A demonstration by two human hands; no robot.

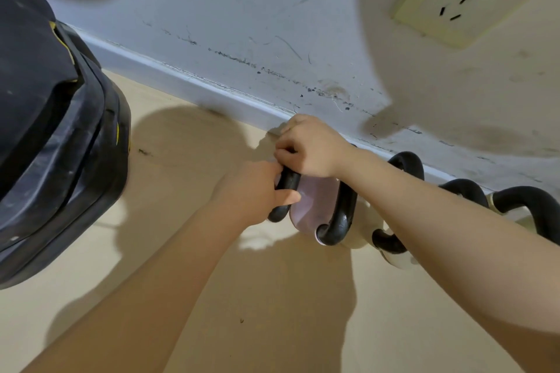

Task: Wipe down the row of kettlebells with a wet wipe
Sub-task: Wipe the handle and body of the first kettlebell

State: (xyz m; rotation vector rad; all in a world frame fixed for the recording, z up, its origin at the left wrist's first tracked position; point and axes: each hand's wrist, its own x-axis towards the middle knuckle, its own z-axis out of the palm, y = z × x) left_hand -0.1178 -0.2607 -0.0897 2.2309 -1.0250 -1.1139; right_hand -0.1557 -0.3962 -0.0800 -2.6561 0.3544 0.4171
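Note:
A row of kettlebells stands along the wall's base. The leftmost has a pink body (309, 206) and a black loop handle (341, 212). My left hand (257, 191) grips the handle's left leg, thumb across it. My right hand (309, 145) is curled over the top of the same handle. A small pale scrap (275, 158), apparently the wet wipe, shows under its fingers; the rest is hidden. To the right, a cream kettlebell (360, 236) and two more black handles (463, 191) (530, 200) are partly hidden behind my right forearm.
A large black padded bag or base (60, 145) sits on the tan floor at the left. The scuffed grey wall and skirting (212, 88) run right behind the kettlebells. A wall socket (460, 0) is at the upper right. Bare floor (272, 297) lies in front.

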